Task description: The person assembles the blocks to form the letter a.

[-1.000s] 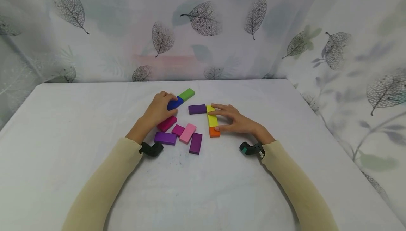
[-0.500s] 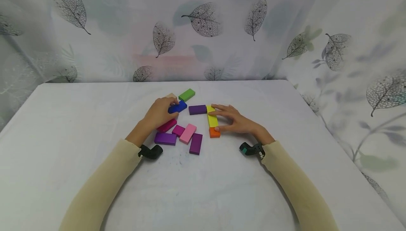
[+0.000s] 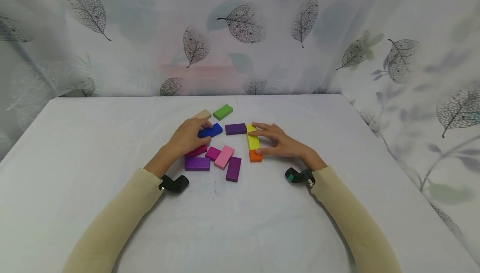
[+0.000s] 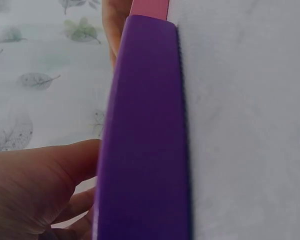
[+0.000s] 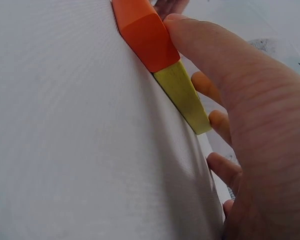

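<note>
My left hand [image 3: 189, 135] grips a blue block [image 3: 213, 130], thumb on the near side and fingers over the far side. In the left wrist view, a violet block [image 4: 145, 125] hides most of that grip. My right hand [image 3: 279, 141] has its fingers loosely extended against a yellow block [image 3: 253, 142]. Its thumb touches an orange block [image 5: 147, 40] set end to end with the yellow one. A dark purple block [image 3: 235, 129] meets the yellow block's far end, to the right of the blue block and slightly apart from it.
Behind the left hand lie a natural wood block [image 3: 203, 114] and a green block [image 3: 223, 112]. Nearer are a crimson block [image 3: 196, 151] partly under the hand, a small magenta block [image 3: 213, 153], a pink block [image 3: 224, 157] and a plum block [image 3: 233, 169]. White cloth covers the table [image 3: 240, 223].
My left hand has drawn the blue block away from the green one, toward me and slightly right, uncovering the wood block. My right hand stays on the yellow and orange blocks.
</note>
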A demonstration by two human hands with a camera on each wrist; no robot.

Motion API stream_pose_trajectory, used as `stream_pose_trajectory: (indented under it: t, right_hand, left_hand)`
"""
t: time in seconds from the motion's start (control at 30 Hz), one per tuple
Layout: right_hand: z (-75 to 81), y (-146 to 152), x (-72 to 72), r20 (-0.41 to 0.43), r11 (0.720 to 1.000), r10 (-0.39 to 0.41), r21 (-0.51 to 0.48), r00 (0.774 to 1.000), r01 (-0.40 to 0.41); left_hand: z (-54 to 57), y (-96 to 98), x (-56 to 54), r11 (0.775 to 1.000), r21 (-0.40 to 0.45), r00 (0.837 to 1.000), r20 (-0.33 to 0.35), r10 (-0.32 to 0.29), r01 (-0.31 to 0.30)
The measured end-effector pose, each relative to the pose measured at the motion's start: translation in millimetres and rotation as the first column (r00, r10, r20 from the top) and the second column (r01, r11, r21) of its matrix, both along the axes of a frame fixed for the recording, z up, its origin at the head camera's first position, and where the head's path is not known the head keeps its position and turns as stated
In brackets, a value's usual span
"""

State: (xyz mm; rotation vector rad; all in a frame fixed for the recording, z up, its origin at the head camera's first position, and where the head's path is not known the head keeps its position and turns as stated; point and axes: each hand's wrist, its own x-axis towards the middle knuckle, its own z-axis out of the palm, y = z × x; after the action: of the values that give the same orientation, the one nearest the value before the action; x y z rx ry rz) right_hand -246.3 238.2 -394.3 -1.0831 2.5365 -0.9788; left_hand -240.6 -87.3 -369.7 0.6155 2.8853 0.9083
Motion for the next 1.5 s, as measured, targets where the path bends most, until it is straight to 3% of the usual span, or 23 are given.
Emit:
stream_pose_trajectory:
  t: [0.3,0.87,1.5]
  right_hand:
    - [-3.7,-1.9,0.8,0.014,1.000,0.002,-0.013,1.000,-0.002]
    - [3.1,-0.8,3.4,0.005,1.000,-0.021,0.010,1.000,0.021]
    - [-0.1,-1.8,0.0,0.010,1.000,-0.018,0.008,1.000,0.018]
  left_hand:
    - [-1.7,-0.1,5.4,1.000,0.022,1.000,0.027,-0.012,0.011]
    - [0.1,-2.0,-0.7,0.997,-0.024,0.997,-0.019,-0.072,0.071]
    - [-3.0,-8.0,-0.7,0.992,0.007,0.992,-0.027,-0.124,0.124]
